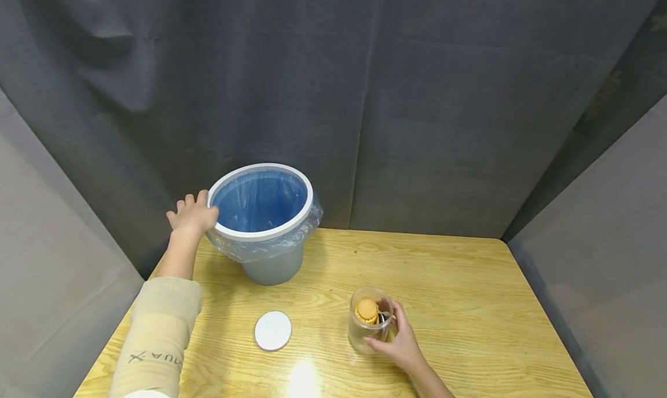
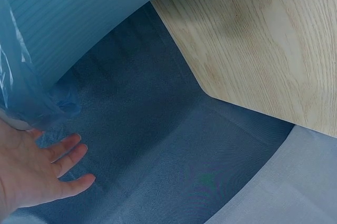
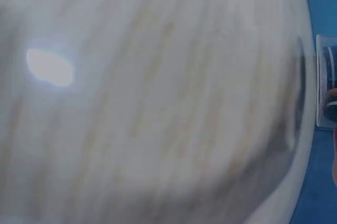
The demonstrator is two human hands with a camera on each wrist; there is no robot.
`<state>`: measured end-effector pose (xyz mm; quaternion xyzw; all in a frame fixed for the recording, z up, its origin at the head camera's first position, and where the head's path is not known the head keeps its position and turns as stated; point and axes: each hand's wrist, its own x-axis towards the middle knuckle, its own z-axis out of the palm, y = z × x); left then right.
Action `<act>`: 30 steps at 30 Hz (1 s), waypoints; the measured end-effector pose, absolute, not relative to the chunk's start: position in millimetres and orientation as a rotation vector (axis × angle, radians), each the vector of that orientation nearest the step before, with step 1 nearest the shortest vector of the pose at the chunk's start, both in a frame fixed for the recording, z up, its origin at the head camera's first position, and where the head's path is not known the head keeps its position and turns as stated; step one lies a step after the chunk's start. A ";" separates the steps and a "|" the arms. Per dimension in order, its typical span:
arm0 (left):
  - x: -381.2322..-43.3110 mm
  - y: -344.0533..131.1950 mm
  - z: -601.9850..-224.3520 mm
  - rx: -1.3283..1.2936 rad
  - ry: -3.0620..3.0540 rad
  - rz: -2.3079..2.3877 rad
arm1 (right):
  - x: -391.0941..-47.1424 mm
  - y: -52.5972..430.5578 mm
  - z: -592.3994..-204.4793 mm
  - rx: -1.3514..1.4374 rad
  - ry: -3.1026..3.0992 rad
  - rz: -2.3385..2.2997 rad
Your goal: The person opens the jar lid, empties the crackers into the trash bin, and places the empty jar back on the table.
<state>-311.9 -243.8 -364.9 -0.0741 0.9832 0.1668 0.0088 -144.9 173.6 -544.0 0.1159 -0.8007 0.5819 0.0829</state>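
Note:
At the left, my left hand (image 1: 193, 216) is at the white rim of a trash bin (image 1: 273, 262) with a clear plastic bag folded over its edge. The thumb laps over the rim while the other fingers spread outside it; in the left wrist view they show beside the bag (image 2: 39, 97). My right hand (image 1: 401, 343) grips a clear jar (image 1: 359, 337) from its right side, thumb in front. Inside the jar are an orange ribbed cap (image 1: 367, 309) and something black and white. Only the jar's edge (image 3: 319, 84) appears in the right wrist view.
A white round disc (image 1: 273, 331) lies flat on the wooden table (image 1: 443, 282) between the bin and the jar. Dark curtain (image 1: 417, 108) hangs behind the table, with pale grey panels (image 1: 599, 241) on both sides.

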 end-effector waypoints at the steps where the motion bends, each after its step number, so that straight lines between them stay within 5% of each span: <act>1: -311.9 -243.9 -365.0 -0.232 3.070 0.520 | -145.4 173.0 -541.1 0.347 -2.386 1.735; 30: -310.6 -242.0 -363.2 -0.232 3.067 0.512 | -175.0 163.3 -482.7 0.398 -2.306 1.509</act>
